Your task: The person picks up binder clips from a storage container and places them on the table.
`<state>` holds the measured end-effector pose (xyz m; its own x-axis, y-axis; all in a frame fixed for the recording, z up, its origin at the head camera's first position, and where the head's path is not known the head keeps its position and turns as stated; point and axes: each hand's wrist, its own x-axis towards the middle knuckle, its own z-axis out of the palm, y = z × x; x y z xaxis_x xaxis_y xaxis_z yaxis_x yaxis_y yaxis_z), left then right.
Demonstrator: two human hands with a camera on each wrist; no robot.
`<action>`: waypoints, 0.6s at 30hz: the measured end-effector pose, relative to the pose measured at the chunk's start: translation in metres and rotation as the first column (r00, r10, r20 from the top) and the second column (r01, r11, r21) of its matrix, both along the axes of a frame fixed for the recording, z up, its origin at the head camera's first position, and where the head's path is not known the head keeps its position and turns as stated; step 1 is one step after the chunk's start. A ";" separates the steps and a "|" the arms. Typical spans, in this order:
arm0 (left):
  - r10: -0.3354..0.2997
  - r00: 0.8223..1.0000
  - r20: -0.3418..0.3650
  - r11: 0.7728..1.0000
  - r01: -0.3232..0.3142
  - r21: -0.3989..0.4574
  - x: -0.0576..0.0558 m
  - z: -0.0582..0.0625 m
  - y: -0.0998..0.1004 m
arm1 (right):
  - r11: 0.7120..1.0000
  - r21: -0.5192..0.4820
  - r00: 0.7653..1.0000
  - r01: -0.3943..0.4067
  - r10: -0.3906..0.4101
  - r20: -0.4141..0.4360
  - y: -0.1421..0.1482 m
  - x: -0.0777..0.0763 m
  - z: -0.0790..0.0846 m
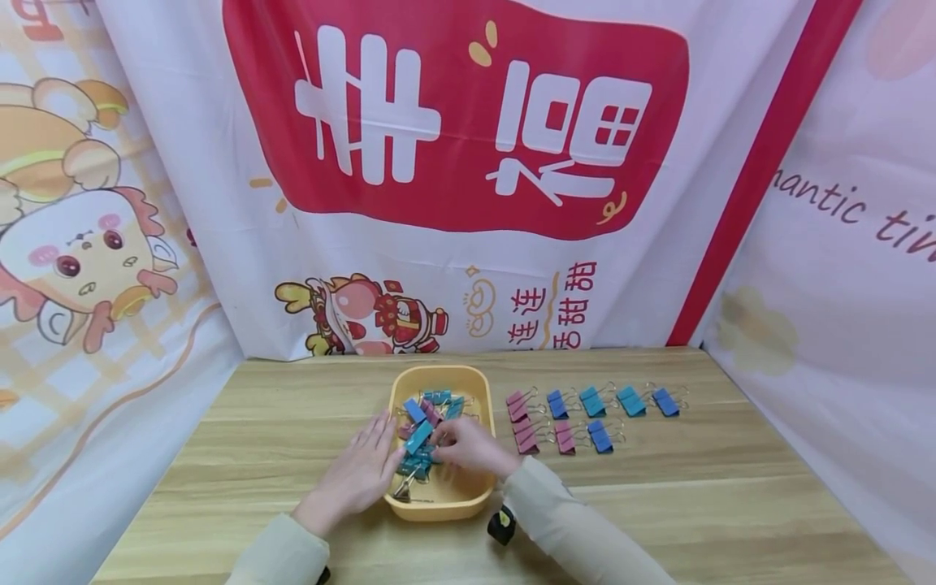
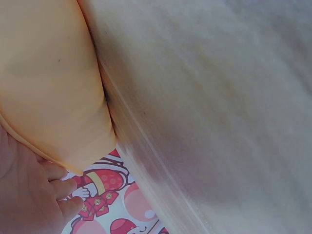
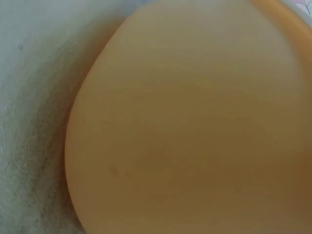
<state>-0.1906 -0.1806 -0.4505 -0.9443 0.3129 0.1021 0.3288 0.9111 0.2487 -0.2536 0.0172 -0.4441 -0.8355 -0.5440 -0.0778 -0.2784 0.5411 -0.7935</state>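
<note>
A yellow plastic basket (image 1: 453, 510) holds a jumble of binder clips in blue, teal and pink. My left hand (image 1: 366, 459) lies along its left rim with fingers extended, the thumb close to a teal binder clip (image 1: 419, 437). Inside the basket, my right hand (image 1: 468, 445) has its fingers bent, tips beside that teal clip; whether they pinch a clip is hidden. In the left wrist view the left hand's fingers (image 2: 58, 187) lie against the outside of the basket (image 2: 53, 83). Only the basket wall (image 3: 185, 122) fills most of the right wrist view.
Right of the basket, several binder clips stand in two rows, among them a pink one (image 1: 565, 437) and a blue one (image 1: 666, 401). A small black object (image 1: 501, 526) is by the right sleeve. Printed cloth (image 1: 453, 122) hangs behind the wooden table (image 1: 278, 439).
</note>
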 end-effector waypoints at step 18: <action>-0.005 1.000 -0.008 1.000 0.005 0.007 0.000 -0.001 0.000 | 0.989 -0.140 0.998 0.056 -0.051 0.042 0.001 0.000 -0.004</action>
